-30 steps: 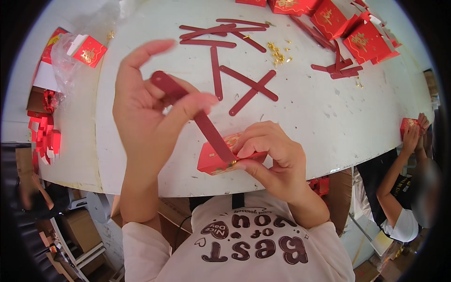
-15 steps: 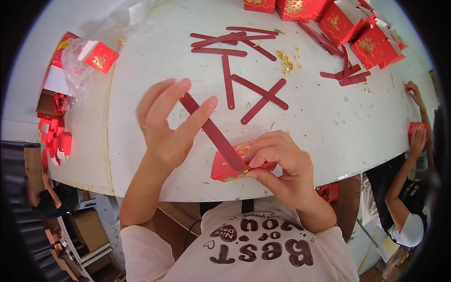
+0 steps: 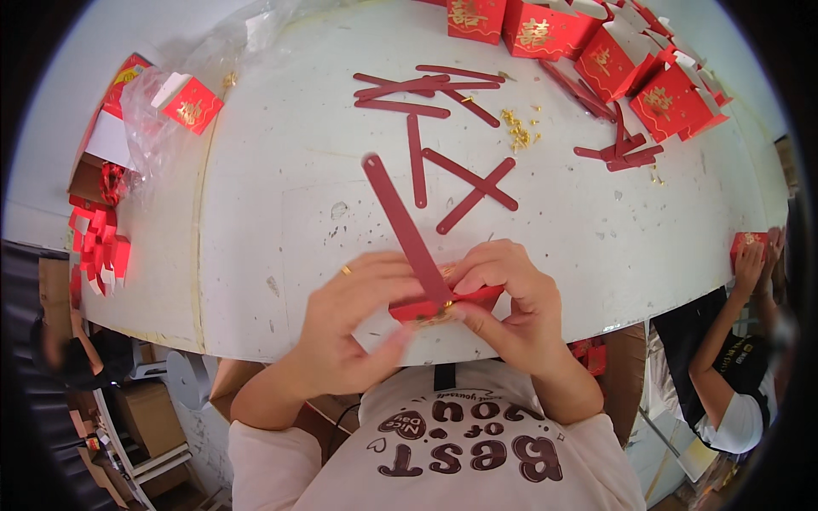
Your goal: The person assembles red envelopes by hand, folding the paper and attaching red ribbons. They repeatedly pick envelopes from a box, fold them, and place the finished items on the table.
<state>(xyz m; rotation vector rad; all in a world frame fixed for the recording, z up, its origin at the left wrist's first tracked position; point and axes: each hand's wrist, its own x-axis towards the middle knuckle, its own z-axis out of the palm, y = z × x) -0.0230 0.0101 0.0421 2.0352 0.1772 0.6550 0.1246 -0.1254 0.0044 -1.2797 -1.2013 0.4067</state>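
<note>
My right hand [image 3: 515,298] pinches a small red gift box [image 3: 413,312] at its right side, thumb in front and fingers behind. A dark red strap handle [image 3: 400,226] rises from the box's edge, its free end pointing up and to the left. At the strap's lower end a gold brass fastener [image 3: 447,304] shows beside my right thumb. My left hand [image 3: 341,311], partly blurred, is around the left end of the box with thumb and fingers apart. Whether its fingers touch the box is hidden behind it.
Loose strap handles [image 3: 415,162] and a pile of gold fasteners [image 3: 518,132] lie beyond my hands. Finished-looking red boxes [image 3: 545,30] crowd the far right. Left stand a plastic bag [image 3: 153,128] and one red box [image 3: 192,104]. A co-worker's hands [image 3: 750,264] hold a box at right.
My left hand has let go of the strap's upper end and come down to the box's left side. The strap now stands more upright. My right hand keeps its pinch.
</note>
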